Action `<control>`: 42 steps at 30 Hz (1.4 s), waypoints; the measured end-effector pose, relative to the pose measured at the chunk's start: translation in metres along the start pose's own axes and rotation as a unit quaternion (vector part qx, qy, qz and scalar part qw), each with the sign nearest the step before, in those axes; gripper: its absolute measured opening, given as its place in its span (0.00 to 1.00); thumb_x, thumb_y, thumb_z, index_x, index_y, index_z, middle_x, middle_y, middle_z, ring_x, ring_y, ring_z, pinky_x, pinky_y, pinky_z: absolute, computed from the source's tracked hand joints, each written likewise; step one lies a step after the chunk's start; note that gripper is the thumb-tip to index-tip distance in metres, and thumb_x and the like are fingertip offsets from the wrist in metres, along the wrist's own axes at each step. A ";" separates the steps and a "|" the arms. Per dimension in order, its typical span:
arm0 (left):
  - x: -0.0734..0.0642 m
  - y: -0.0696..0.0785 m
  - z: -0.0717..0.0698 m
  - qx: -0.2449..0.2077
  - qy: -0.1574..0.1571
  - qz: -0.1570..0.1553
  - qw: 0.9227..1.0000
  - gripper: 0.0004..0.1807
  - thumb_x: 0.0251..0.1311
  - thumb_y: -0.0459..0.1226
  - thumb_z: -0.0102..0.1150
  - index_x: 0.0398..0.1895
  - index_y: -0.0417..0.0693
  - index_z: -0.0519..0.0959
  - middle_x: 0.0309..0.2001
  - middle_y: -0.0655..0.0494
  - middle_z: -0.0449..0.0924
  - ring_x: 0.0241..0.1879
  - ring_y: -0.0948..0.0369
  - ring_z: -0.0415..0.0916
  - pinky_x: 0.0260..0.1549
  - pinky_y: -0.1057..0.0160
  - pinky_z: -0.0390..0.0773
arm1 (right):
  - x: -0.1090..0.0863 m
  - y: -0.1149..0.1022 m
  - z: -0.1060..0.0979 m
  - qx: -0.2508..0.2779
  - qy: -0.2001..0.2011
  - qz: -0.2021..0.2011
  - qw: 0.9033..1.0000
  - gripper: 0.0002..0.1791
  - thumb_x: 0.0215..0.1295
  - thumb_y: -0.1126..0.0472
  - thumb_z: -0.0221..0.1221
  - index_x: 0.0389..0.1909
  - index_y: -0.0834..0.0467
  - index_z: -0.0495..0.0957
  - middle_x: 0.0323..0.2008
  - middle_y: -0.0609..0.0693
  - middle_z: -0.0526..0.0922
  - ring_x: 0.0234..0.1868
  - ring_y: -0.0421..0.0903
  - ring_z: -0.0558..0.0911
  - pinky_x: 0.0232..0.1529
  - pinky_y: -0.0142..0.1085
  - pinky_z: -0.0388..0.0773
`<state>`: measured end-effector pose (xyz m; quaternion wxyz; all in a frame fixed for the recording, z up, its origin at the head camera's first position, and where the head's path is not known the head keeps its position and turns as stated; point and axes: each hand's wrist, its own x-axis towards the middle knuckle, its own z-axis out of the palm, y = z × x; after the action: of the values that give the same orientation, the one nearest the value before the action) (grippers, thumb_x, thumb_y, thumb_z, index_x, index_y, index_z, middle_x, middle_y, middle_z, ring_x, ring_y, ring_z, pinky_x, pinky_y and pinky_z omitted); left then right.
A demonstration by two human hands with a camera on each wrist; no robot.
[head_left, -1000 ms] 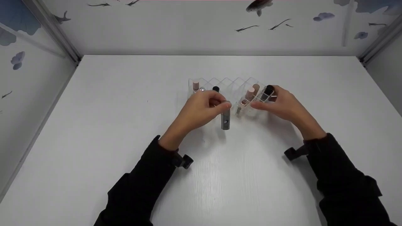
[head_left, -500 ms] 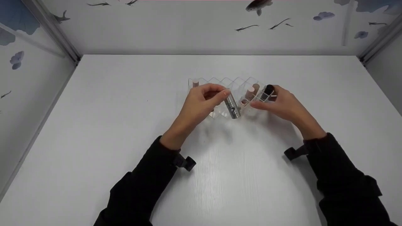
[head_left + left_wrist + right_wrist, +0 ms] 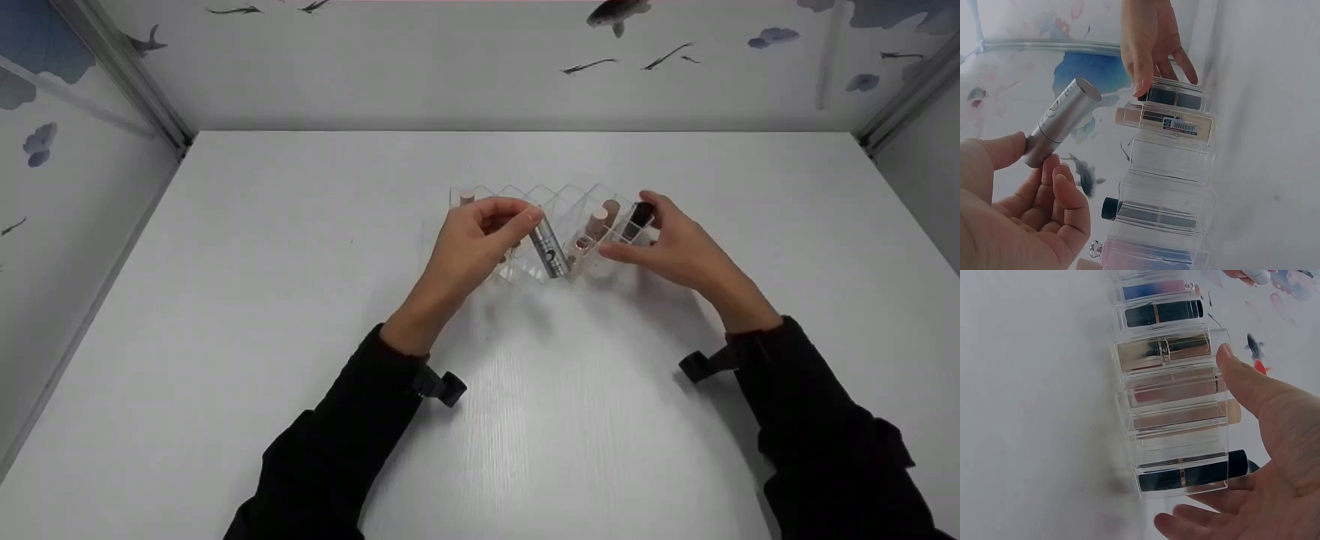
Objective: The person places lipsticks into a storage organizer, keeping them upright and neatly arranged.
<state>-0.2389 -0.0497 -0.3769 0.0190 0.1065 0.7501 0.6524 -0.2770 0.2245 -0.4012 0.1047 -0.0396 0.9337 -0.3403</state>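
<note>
My left hand (image 3: 476,244) pinches a silver lipstick tube (image 3: 550,251) by its upper end, between thumb and fingertips. The tube leans, its lower end toward the right, in front of a clear lipstick organizer (image 3: 1171,160) with zigzag compartments. At the organizer's right end, my right hand (image 3: 671,247) grips it, thumb on the near side and fingers around the far side. Near that hand stand a black lipstick (image 3: 1213,472), a gold-banded tube (image 3: 1185,351) and a pink-capped tube (image 3: 597,222). The left hand hides part of the organizer's left half in the head view.
The organizer's left part holds another black lipstick (image 3: 1109,208) and a tube with a clear round knob (image 3: 1095,248). A white tabletop (image 3: 262,300) lies all around. Patterned white panels (image 3: 450,67) stand behind and at the sides.
My left hand has lifted the silver lipstick tube up and away from me, over the organizer's front. The tube went from upright to leaning, then shifted slightly left. The right hand stays in place.
</note>
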 end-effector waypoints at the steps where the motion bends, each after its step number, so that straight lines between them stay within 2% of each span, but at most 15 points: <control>1: 0.000 0.000 0.000 0.000 0.000 0.001 1.000 0.14 0.58 0.48 0.62 0.42 0.50 0.82 0.38 0.55 0.80 0.36 0.60 0.74 0.43 0.56 0.79 | -0.001 -0.001 0.000 0.010 0.013 -0.017 1.000 0.65 0.42 0.28 0.63 0.75 0.51 0.39 0.72 0.56 0.55 0.71 0.57 0.57 0.66 0.57 0.59; 3: 0.001 0.000 0.000 0.000 0.001 0.003 1.000 0.14 0.58 0.48 0.62 0.42 0.50 0.82 0.38 0.55 0.80 0.36 0.60 0.74 0.42 0.58 0.79 | -0.004 -0.005 -0.001 0.037 0.052 -0.063 0.996 0.62 0.44 0.33 0.66 0.74 0.46 0.39 0.73 0.51 0.54 0.73 0.52 0.55 0.68 0.54 0.57; 7: 0.001 0.000 0.000 0.000 0.003 0.007 1.000 0.13 0.58 0.47 0.62 0.41 0.51 0.82 0.37 0.55 0.80 0.36 0.60 0.74 0.38 0.64 0.78 | -0.012 -0.015 -0.005 0.083 0.132 -0.149 0.976 0.46 0.52 0.45 0.67 0.70 0.50 0.57 0.68 0.48 0.63 0.70 0.43 0.60 0.70 0.47 0.56; 9: 0.001 0.000 -0.001 0.000 0.005 0.007 1.000 0.13 0.58 0.47 0.62 0.41 0.50 0.82 0.37 0.55 0.81 0.36 0.60 0.75 0.37 0.67 0.78 | -0.016 -0.021 -0.006 0.103 0.156 -0.174 0.967 0.37 0.56 0.51 0.66 0.65 0.55 0.65 0.64 0.49 0.69 0.67 0.42 0.64 0.69 0.44 0.59; 11: 0.001 -0.001 -0.001 -0.002 0.005 0.007 1.000 0.13 0.58 0.47 0.62 0.41 0.50 0.82 0.37 0.55 0.81 0.36 0.60 0.75 0.37 0.67 0.78 | -0.021 -0.026 -0.005 0.114 0.163 -0.187 0.962 0.30 0.58 0.54 0.64 0.61 0.57 0.70 0.60 0.50 0.73 0.63 0.42 0.69 0.67 0.41 0.63; 14: 0.001 -0.001 -0.001 -0.008 0.005 0.005 1.000 0.14 0.58 0.47 0.62 0.41 0.49 0.82 0.37 0.55 0.81 0.36 0.60 0.75 0.37 0.67 0.78 | -0.027 -0.034 0.000 0.114 0.142 -0.207 0.961 0.24 0.61 0.55 0.62 0.58 0.56 0.73 0.54 0.50 0.78 0.56 0.41 0.74 0.60 0.32 0.71; 17: 0.001 -0.001 -0.001 -0.011 0.005 0.003 1.000 0.14 0.57 0.47 0.63 0.41 0.49 0.82 0.37 0.54 0.81 0.36 0.60 0.75 0.36 0.66 0.77 | -0.032 -0.039 0.007 0.095 0.089 -0.229 0.965 0.19 0.64 0.53 0.59 0.55 0.54 0.76 0.50 0.47 0.81 0.49 0.38 0.78 0.50 0.24 0.74; 21: 0.001 -0.001 -0.001 -0.003 0.008 -0.001 1.000 0.15 0.57 0.49 0.62 0.41 0.51 0.82 0.37 0.55 0.81 0.36 0.60 0.75 0.39 0.62 0.79 | -0.036 -0.043 0.014 0.074 0.013 -0.250 0.965 0.16 0.66 0.52 0.56 0.51 0.52 0.79 0.46 0.45 0.83 0.43 0.37 0.82 0.43 0.25 0.77; 26: 0.001 -0.002 0.000 0.000 0.007 0.001 1.000 0.15 0.57 0.49 0.62 0.42 0.51 0.82 0.38 0.56 0.81 0.37 0.60 0.75 0.43 0.57 0.79 | -0.037 -0.044 0.020 0.076 -0.041 -0.233 0.969 0.16 0.65 0.48 0.57 0.51 0.47 0.79 0.43 0.44 0.84 0.42 0.38 0.81 0.40 0.31 0.79; 32: 0.001 -0.003 0.001 -0.006 0.002 0.008 1.000 0.15 0.57 0.49 0.62 0.42 0.50 0.82 0.38 0.55 0.81 0.38 0.59 0.75 0.44 0.57 0.79 | -0.037 -0.044 0.025 0.077 -0.072 -0.239 0.965 0.15 0.64 0.47 0.58 0.48 0.47 0.81 0.40 0.47 0.85 0.39 0.40 0.82 0.36 0.31 0.79; 42: -0.001 -0.002 0.002 -0.016 -0.022 0.033 0.999 0.17 0.57 0.48 0.62 0.44 0.48 0.81 0.40 0.55 0.81 0.39 0.57 0.77 0.44 0.59 0.78 | -0.036 -0.045 0.030 0.086 -0.101 -0.240 0.962 0.14 0.64 0.47 0.58 0.44 0.49 0.82 0.37 0.53 0.85 0.35 0.52 0.82 0.34 0.30 0.79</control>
<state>-0.2378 -0.0486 -0.3796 0.0160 0.1449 0.7351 0.6621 -0.2348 0.1767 -0.3888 0.1168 -0.2878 0.8483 -0.4289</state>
